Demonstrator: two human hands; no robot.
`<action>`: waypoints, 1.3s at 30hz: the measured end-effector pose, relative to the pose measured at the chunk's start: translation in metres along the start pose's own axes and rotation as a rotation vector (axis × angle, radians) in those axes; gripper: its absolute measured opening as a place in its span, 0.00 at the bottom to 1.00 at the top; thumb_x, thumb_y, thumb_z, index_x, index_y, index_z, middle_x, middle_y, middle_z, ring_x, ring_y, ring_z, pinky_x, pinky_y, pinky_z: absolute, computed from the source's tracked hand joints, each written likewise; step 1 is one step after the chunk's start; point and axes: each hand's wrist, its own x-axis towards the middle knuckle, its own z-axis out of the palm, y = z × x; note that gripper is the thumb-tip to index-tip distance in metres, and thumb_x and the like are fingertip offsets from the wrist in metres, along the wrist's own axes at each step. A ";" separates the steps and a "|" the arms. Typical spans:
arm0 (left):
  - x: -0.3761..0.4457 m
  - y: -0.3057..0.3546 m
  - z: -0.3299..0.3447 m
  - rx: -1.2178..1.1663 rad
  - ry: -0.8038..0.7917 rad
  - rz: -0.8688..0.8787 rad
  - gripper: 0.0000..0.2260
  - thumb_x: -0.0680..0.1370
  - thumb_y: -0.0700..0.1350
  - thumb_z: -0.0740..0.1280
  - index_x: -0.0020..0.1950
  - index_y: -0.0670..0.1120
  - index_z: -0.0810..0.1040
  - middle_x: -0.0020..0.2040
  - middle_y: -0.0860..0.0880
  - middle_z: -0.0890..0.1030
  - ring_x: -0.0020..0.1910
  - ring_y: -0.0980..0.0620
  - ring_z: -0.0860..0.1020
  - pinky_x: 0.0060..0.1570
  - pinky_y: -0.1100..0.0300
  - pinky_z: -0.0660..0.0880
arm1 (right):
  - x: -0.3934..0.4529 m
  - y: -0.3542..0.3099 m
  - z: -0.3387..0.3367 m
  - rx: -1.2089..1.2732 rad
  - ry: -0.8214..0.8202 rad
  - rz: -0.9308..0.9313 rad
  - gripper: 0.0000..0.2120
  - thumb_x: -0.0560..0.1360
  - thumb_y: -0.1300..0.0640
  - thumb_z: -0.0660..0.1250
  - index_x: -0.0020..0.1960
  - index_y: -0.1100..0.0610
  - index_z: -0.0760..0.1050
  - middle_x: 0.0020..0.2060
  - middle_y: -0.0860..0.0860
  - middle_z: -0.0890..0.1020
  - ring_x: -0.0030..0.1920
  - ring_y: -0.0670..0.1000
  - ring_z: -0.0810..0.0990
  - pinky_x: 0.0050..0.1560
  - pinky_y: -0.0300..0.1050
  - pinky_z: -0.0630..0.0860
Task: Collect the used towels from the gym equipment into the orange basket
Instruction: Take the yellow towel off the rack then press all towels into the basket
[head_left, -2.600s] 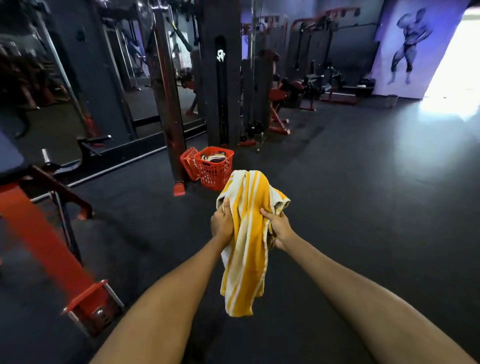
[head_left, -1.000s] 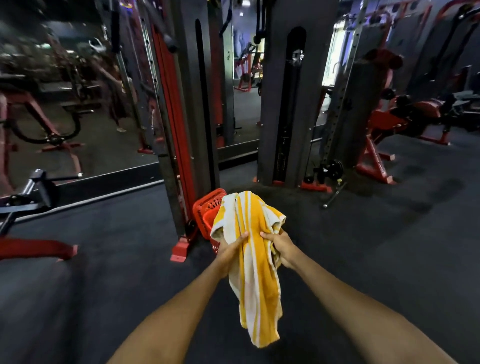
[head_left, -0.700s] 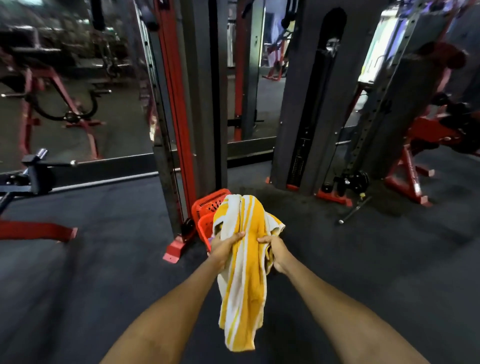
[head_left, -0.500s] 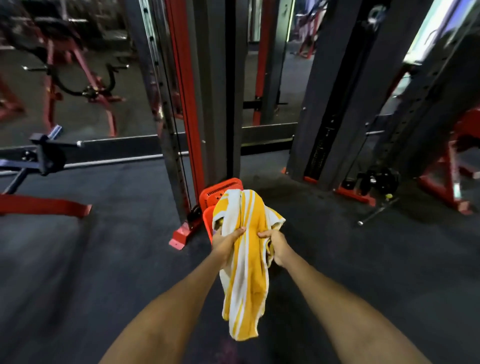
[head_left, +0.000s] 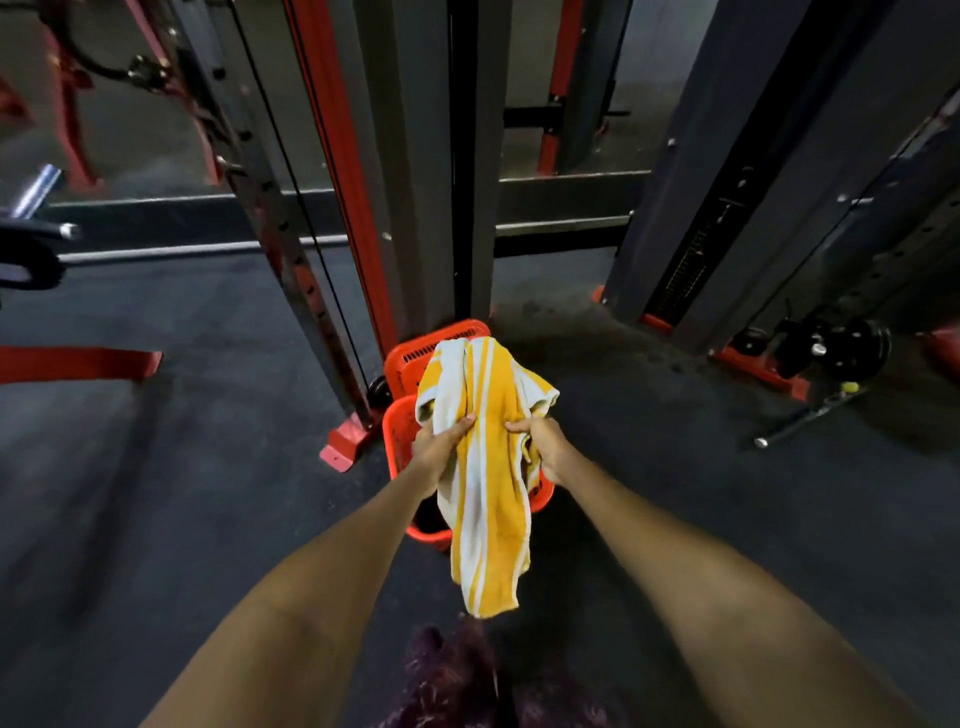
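Observation:
A yellow towel with white stripes (head_left: 488, 483) hangs in front of me, bunched at its top. My left hand (head_left: 439, 447) grips its left side and my right hand (head_left: 543, 447) grips its right side. Directly beneath the towel, the orange basket (head_left: 400, 441) stands on the dark floor. The towel and my hands hide most of the basket and whatever is inside it. Its orange lid (head_left: 431, 345) leans up behind it against the machine post.
A tall grey and red cable machine post (head_left: 415, 182) rises just behind the basket, with a red foot (head_left: 345, 441) on the floor at its left. Another dark weight stack (head_left: 727, 208) stands to the right, and a red bench leg (head_left: 78, 364) lies at far left.
I have walked up to the basket with the towel held in both hands. The basket went from far ahead to directly under the towel, and the view tilted down.

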 end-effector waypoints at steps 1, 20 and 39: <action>0.012 0.003 0.005 -0.004 0.009 -0.007 0.29 0.72 0.51 0.73 0.70 0.45 0.68 0.66 0.45 0.75 0.64 0.44 0.74 0.65 0.51 0.70 | 0.013 -0.006 -0.001 -0.008 -0.010 0.013 0.25 0.72 0.65 0.67 0.69 0.61 0.68 0.62 0.59 0.78 0.62 0.61 0.76 0.66 0.59 0.70; 0.193 0.006 0.068 -0.004 0.206 -0.107 0.24 0.75 0.43 0.70 0.70 0.44 0.68 0.65 0.46 0.76 0.63 0.47 0.75 0.61 0.56 0.72 | 0.235 -0.047 -0.022 -0.066 -0.059 0.222 0.29 0.69 0.64 0.71 0.68 0.61 0.69 0.62 0.58 0.77 0.62 0.60 0.76 0.65 0.59 0.72; 0.322 -0.181 0.017 0.917 -0.140 -0.292 0.49 0.70 0.49 0.75 0.78 0.48 0.44 0.79 0.47 0.43 0.77 0.44 0.50 0.74 0.49 0.57 | 0.384 0.111 -0.007 -0.957 -0.041 0.046 0.49 0.69 0.52 0.72 0.78 0.50 0.43 0.77 0.56 0.50 0.75 0.59 0.57 0.71 0.58 0.63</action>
